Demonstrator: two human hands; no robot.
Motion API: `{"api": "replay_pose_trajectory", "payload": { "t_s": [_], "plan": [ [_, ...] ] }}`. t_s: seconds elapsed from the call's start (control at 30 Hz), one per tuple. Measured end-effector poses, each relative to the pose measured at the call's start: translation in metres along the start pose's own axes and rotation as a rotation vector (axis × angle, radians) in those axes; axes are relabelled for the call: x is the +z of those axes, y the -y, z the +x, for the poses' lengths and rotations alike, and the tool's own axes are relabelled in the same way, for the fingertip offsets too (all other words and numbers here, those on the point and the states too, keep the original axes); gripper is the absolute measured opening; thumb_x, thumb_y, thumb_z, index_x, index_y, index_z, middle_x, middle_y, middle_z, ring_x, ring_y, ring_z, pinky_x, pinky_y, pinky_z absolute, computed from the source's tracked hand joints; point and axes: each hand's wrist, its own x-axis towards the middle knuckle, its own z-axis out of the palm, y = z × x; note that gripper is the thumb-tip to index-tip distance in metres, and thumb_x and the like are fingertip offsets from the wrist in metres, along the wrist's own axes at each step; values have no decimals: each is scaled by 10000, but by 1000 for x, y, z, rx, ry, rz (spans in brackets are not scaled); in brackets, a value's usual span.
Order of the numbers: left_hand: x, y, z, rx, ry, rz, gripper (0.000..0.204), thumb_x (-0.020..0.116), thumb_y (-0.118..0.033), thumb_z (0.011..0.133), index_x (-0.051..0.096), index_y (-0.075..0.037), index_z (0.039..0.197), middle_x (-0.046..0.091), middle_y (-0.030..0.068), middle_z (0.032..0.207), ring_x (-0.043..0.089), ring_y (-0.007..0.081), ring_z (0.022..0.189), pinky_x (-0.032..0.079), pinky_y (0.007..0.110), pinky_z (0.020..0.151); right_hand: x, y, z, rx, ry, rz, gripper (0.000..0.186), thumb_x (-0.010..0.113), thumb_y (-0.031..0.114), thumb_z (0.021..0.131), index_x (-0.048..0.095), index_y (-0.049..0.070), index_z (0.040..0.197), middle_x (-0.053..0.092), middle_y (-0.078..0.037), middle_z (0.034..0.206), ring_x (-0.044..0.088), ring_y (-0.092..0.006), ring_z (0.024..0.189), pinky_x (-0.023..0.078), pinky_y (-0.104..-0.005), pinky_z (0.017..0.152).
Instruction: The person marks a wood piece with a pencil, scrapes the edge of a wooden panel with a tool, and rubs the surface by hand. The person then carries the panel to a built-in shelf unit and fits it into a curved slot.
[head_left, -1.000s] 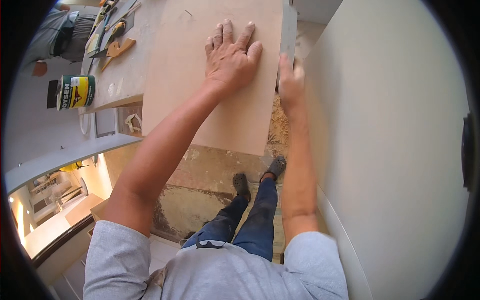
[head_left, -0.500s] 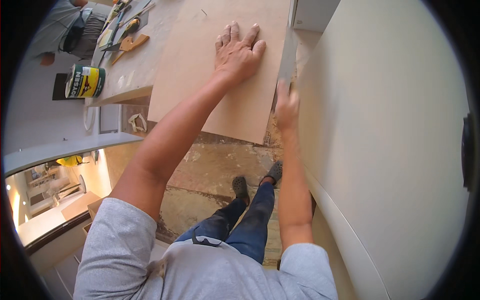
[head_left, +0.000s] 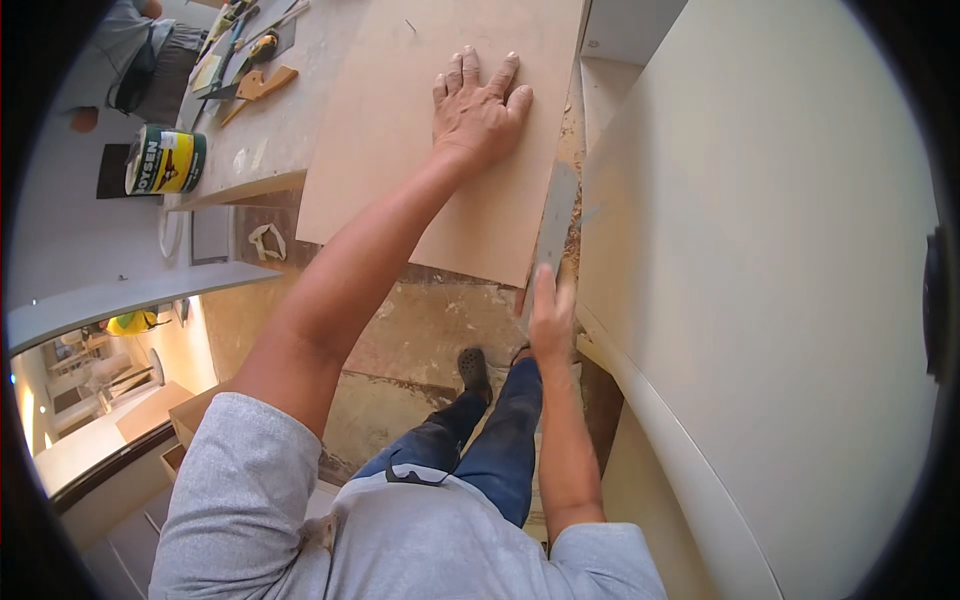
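My left hand (head_left: 475, 115) lies flat on a light-brown plywood board (head_left: 380, 150), its fingers spread. The board rests on a workbench, its near end sticking out past the bench edge. In my right hand (head_left: 553, 310) is a handsaw (head_left: 557, 215), its grey blade running along the board's right edge. My fingers close round its handle, which is partly hidden and blurred. Sawdust (head_left: 572, 130) lies beside the cut edge.
On the workbench (head_left: 265, 130) lie a wooden-handled tool (head_left: 262, 85), a yellow-and-black tape measure (head_left: 264, 46) and other tools. A paint can (head_left: 166, 160) sits at the bench's left edge. A large pale panel (head_left: 760, 250) stands close on my right. Another person (head_left: 165, 75) is at the far left.
My right hand has drawn the saw back toward my body, so more of its blade shows. My left hand stays pressed on the plywood board.
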Motion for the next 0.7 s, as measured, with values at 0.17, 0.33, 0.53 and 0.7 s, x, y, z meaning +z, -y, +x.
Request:
{"api": "replay_pose_trajectory", "payload": {
  "t_s": [0.17, 0.33, 0.53, 0.7],
  "plan": [
    [8, -3, 0, 15, 0, 1, 651, 395, -591, 1021, 432, -282, 1593, 279, 272, 1663, 222, 417, 1561, 141, 518, 1260, 9, 34, 134, -284, -57, -123, 448, 502, 371, 1082, 621, -60, 1116, 655, -155, 889, 603, -261, 816, 498, -421, 802],
    [5, -11, 3, 40, -26, 21, 656, 401, -599, 1017, 428, -291, 1595, 278, 271, 1664, 230, 417, 1559, 149, 518, 1259, -3, 15, 111, -141, -26, -183, 463, 498, 369, 1083, 608, -71, 1179, 671, -178, 997, 626, -251, 911, 498, -410, 844],
    [1, 0, -4, 6, 16, 13, 663, 404, -609, 1017, 412, -299, 1603, 269, 266, 1668, 202, 410, 1571, 145, 508, 1265, -3, -23, -53, -15, -4, 84, 307, 468, 286, 1110, 549, -4, 1170, 572, -40, 728, 507, -105, 517, 445, -272, 491],
    [-3, -7, -2, -14, 46, -12, 651, 400, -602, 1024, 418, -299, 1600, 267, 260, 1670, 188, 403, 1576, 147, 498, 1265, -39, 18, -28, -5, -139, -7, 351, 486, 352, 1107, 536, 36, 963, 548, -17, 679, 519, -101, 542, 436, -264, 490]
  ]
}}
